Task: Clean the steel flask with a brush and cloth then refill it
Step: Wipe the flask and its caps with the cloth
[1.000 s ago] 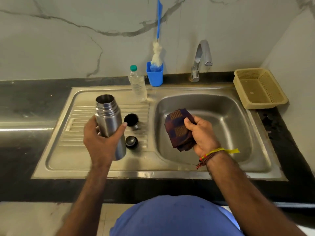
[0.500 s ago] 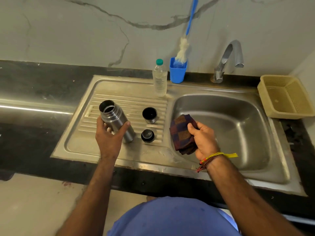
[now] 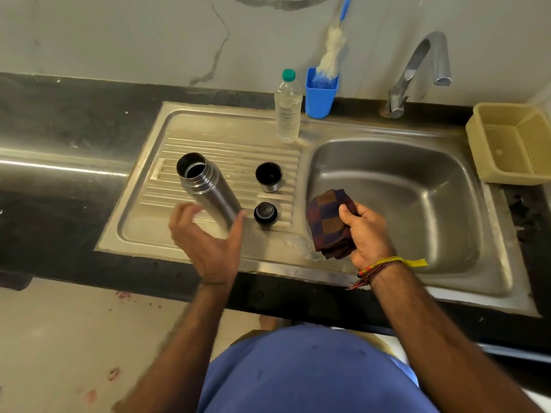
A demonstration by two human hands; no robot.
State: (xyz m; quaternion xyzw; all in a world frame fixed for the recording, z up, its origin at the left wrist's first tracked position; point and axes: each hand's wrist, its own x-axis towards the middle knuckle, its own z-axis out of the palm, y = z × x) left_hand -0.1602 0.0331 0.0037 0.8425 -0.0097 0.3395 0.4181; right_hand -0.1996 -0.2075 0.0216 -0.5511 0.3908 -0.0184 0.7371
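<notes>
Steel flask [image 3: 208, 189] stands uncapped on the ridged drainboard — checked cloth [image 3: 328, 223] bunched, brush [image 3: 331, 55] in its blue cup.

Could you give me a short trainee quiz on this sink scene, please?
1. True or false: the left hand grips the steel flask.
2. What does the right hand hold? A) brush B) checked cloth C) water bottle
3. Where does the brush stand?

Key:
1. False; its fingers are spread, and the flask stands open on the drainboard.
2. B
3. In the blue cup beside the water bottle.
</notes>
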